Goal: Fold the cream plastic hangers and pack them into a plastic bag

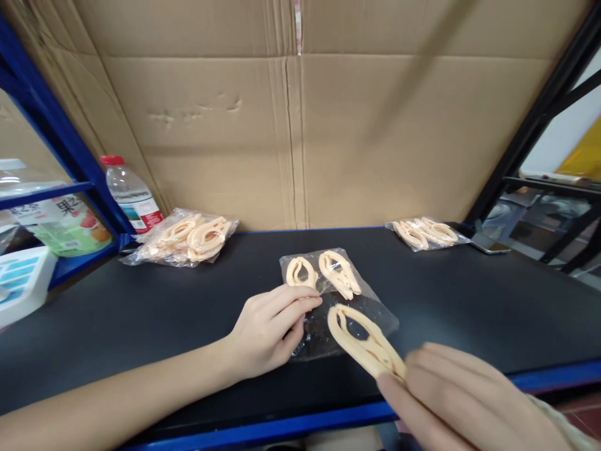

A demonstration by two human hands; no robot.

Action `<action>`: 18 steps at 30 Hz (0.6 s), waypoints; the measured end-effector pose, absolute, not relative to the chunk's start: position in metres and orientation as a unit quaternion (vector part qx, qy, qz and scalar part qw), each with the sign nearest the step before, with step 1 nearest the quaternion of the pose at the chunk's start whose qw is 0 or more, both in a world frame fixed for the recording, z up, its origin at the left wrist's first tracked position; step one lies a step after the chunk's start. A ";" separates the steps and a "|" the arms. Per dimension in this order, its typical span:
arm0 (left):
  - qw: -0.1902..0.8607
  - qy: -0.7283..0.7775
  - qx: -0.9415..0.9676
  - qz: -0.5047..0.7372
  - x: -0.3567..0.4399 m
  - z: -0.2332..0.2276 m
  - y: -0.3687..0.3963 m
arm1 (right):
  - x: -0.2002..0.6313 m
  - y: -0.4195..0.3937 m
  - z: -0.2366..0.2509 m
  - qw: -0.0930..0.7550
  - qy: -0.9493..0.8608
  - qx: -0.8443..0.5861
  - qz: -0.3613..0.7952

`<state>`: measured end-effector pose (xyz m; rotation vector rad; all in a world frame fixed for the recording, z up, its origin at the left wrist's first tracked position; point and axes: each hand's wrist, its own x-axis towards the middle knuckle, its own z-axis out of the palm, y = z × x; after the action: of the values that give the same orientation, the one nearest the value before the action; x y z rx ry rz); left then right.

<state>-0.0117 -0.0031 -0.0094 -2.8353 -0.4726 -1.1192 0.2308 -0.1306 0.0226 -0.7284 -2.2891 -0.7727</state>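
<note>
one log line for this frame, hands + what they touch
left hand: pressing clear bag on table | right hand: holding clip over bag | in bag: two clips

A water bottle and a full bag of clips sit at the desk's back-left corner; another bag of clips and a phone lie back-right.

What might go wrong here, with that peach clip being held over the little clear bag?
The clear bag is flimsy and only pinned at one edge by the left hand, so it may slide or bunch up. The clip in the right hand is gripped just at one end and might slip from the fingers. It could also knock the two clips already in the bag.
</note>
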 end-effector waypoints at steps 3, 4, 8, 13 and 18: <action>0.041 -0.147 -0.918 -0.365 -0.011 -0.009 -0.003 | 0.213 -0.094 0.021 0.254 -0.877 -0.234 -0.334; 0.048 -0.144 -0.919 -0.365 -0.011 -0.009 -0.004 | 0.210 -0.081 0.019 0.244 -0.873 -0.240 -0.347; 0.078 -0.146 -0.920 -0.355 -0.011 -0.006 -0.002 | 0.206 -0.051 0.014 0.188 -0.842 -0.331 -0.381; 0.069 -0.139 -0.930 -0.334 -0.018 0.006 0.004 | 0.226 -0.050 0.033 0.230 -0.885 -0.325 -0.241; 0.058 -0.118 -0.931 -0.340 -0.035 0.015 0.005 | 0.254 -0.021 0.043 0.290 -0.921 -0.235 -0.110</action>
<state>-0.0345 0.0053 0.0146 -2.8227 -0.3574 -1.0304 0.2537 -0.0213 0.0434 -0.6272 -2.4576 -0.2924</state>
